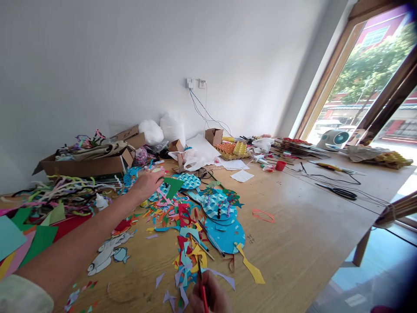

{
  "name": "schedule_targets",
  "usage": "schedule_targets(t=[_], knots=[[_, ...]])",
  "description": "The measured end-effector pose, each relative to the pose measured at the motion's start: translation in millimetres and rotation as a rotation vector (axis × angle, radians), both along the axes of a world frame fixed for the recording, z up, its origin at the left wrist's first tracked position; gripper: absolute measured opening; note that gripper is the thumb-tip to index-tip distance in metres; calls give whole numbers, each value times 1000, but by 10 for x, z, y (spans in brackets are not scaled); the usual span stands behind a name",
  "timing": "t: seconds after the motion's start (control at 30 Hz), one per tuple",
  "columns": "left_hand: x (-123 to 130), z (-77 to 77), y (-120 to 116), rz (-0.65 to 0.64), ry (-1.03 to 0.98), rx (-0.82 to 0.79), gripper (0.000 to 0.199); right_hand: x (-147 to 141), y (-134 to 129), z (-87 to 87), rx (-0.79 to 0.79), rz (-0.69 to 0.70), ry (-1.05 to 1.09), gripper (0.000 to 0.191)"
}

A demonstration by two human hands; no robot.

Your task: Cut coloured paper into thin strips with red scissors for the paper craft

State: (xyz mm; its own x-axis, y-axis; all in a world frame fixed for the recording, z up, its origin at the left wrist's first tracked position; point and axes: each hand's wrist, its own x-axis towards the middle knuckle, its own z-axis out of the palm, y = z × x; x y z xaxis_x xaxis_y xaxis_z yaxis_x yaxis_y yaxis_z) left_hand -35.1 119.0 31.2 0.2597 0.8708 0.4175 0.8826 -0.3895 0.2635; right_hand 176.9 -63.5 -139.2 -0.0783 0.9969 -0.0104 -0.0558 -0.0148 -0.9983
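The right hand [211,293] is gripping a red-handled tool [203,292], fingers curled closely around it and the dark tip pointing away; it is probably a pair of scissors. The left hand [150,184] is hovering farther out, fingers half curled, with a piece of green paper [174,187] showing right at the fingertips; whether they are pinching it, I cannot tell.

The step in hand is looking like picking out paper, with the tool waiting in the other hand. The next move is calling for a sure pinch on one piece, without dragging the neighbouring scraps along.

Between the hands, paper scraps [184,248] are lying in a loose heap, pens [213,239] among them. A blue disc [224,234] is resting just to the right, and a yellow paper strip [252,267] is lying near its lower edge. Cut-out fish [106,254] are lying left of the heap.

Farther out, the wooden table [286,252] is carrying a cardboard box [87,168], egg trays [241,149], a red cup [280,165] and black scissors [339,191]. A fan [339,138] is standing near the window [361,74], cables are hanging from wall sockets [202,83], and daylight is falling on the shiny floor [345,287].
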Motion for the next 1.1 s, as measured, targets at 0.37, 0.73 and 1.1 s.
schedule_targets(t=[0.37, 0.73, 1.1], knots=[[249, -101, -666, -52, -608, -267, 24, 210, 435, 744, -32, -215, 289, 30], [269, -215, -1328, -72, -1063, -703, 24, 117, 584, 1113, 48, -40, 200, 26], [-22, -139, -1522, -109, -620, -630, 24, 36, 558, 1077, -13, 65, -1, 25]])
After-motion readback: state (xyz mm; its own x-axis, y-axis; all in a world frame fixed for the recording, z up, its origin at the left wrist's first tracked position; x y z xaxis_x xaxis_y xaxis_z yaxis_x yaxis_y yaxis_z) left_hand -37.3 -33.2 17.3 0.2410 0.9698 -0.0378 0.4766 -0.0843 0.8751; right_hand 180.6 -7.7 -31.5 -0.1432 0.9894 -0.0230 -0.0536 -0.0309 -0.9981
